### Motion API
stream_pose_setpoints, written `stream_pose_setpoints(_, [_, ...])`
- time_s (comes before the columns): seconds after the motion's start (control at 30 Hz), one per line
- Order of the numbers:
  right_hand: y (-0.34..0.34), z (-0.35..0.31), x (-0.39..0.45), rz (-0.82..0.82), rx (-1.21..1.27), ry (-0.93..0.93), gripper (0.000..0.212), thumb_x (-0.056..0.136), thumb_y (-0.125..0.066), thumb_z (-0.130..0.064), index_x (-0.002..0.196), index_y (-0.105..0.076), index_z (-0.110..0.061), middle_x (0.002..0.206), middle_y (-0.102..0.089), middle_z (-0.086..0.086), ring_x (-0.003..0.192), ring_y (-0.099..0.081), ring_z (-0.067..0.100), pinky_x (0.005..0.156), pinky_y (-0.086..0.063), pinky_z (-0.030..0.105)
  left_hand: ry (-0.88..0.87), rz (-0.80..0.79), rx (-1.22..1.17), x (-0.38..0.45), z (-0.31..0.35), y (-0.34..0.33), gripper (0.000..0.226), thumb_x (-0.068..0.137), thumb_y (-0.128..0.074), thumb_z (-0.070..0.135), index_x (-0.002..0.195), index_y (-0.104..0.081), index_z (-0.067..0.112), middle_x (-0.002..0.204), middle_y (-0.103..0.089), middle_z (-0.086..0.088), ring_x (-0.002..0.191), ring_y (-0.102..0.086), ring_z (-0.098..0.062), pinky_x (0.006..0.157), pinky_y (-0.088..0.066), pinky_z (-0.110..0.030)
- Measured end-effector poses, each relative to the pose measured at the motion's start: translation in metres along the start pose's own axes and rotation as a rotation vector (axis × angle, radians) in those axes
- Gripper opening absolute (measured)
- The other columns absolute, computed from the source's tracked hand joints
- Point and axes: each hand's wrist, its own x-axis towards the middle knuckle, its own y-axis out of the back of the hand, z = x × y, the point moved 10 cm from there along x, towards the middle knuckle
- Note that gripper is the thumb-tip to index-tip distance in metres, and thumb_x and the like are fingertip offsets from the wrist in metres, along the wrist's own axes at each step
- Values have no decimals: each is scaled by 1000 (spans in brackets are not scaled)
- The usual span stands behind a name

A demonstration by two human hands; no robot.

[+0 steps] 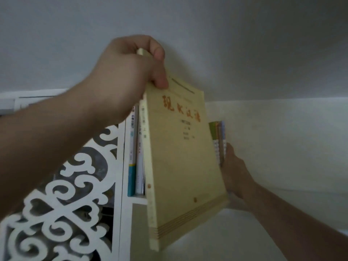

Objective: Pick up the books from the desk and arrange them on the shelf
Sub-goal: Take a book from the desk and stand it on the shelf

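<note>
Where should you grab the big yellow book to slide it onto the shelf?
Pinch the yellow book at its top corner, from above, as the left hand does. It stands upright and tall, its top is free, and neighbouring books crowd its spine side lower down.

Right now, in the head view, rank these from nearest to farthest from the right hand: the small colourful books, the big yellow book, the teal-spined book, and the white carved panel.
1. Small colourful books: touching the right hand.
2. Yellow book: just left of it, in the left hand's grip.
3. Teal-spined book: beyond the yellow one, upright on the shelf.
4. White carved panel: far left.
</note>
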Motion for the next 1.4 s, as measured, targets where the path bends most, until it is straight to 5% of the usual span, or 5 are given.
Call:
stream_pose_setpoints(0.43, [31, 18, -23, 13, -139, 72, 60, 96, -66, -27, 129, -23, -54, 116, -65, -7, 97, -67, 23, 90, -59, 41, -288, -116, 1287, 39, -145, -119, 39, 88, -45, 56, 105, -71, 32, 89, -60, 7, 107, -52, -25, 93, -38, -43])
stream_pose_setpoints(0.73, [-86, -29, -10, -275, 106, 222, 81, 89, -80, -44, 145, -22, -51, 138, -60, -26, 121, -61, -8, 110, -51, 35, -128, -622, 1107, 60, -159, -70, 73, 97, -45, 73, 161, -17, 50, 142, -60, -2, 132, -56, -25, 108, -47, -47])
stream_pose_setpoints(0.9, [-95, -28, 4, -344, 100, 225, 104, 78, -93, -34, 141, -15, -61, 134, -65, -24, 120, -66, -2, 106, -55, 38, -434, -427, 1099, 84, -114, -16, 40, 109, -46, 35, 148, -54, 34, 135, -66, 5, 124, -59, -14, 102, -45, -33])
stream_pose_setpoints(1.07, [-93, -33, -1, -252, 5, 217, 94, 75, -92, -44, 137, -23, -61, 120, -69, -32, 105, -69, -9, 96, -57, 26, -558, -652, 1357, 72, -159, -22, 65, 79, -56, 88, 122, -63, 40, 99, -70, 22, 93, -66, -4, 98, -50, -37])
stream_pose_setpoints(1.4, [-92, -30, -12, -179, -8, 148, 83, 80, -87, -50, 136, -26, -65, 117, -65, -41, 103, -68, -13, 81, -53, 9, -561, -575, 1366, 65, -165, -11, 56, 82, -62, 79, 116, -63, 34, 106, -69, 12, 106, -59, -13, 111, -41, -46])
